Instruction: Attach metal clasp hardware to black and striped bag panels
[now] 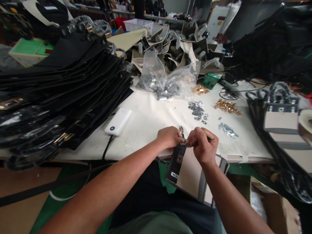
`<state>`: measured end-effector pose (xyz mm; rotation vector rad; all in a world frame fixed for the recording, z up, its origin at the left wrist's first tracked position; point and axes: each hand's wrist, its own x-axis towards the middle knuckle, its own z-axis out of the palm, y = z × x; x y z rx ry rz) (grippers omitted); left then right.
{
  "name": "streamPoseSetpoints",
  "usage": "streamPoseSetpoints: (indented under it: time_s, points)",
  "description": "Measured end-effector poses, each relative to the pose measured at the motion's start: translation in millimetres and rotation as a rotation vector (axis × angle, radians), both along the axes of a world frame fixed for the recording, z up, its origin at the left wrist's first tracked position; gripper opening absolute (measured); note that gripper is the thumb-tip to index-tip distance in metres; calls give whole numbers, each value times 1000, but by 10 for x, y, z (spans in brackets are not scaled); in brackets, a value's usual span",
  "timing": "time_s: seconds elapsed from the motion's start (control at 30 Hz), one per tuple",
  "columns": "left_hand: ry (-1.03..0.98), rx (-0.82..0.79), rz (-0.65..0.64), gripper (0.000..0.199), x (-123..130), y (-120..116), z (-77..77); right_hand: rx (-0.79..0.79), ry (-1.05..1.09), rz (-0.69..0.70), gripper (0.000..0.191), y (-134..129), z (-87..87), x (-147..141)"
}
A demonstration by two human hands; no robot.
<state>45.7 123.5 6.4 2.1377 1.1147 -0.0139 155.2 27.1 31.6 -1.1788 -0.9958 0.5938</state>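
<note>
I find the left hand [171,137] pinching the beige panel [188,175] overhanging the table [148,112] edge, the right hand [203,144] clenched on a dark object [209,139] (mostly hidden). Slipping under force could scratch it.

Shows a green floor [70,182] at eight o'clock, white worktable [148,109] at centre, long table [168,18] at twelve, grey wall [254,19] at two.
</note>
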Motion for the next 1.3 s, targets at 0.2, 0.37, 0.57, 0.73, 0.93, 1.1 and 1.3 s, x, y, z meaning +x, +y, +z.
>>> streamPoseSetpoints:
  time_s: [0.2, 0.37, 0.57, 0.73, 0.93, 1.1, 1.3]
  points:
    - [57, -67, -42, 14, 58, 141, 65, 118, 17, 4, 47, 63, 75, 36]
    - [106, -94, -64, 19, 80, 200, 136, 2, -21, 40, 49, 89, 109, 4]
    - [97, -99, -88, 18, 71, 219, 127, 162, 11, 68, 45, 96, 271, -18]
    - [107, -102, -82, 20, 60, 199, 157, -53, -43, 20, 48, 98, -27, 21]
    - [83, -87, -101, 20, 35, 203, 144, 48, -16, 21, 46, 87, 72, -62]
    - [73, -82, -135, 27, 44, 258, 56, -114, -130, 109, 49, 195, 131, -151]
    - [47, -81, -176, 37, 69, 310, -43, -246, -300, 155, 49, 257, 144, -154]
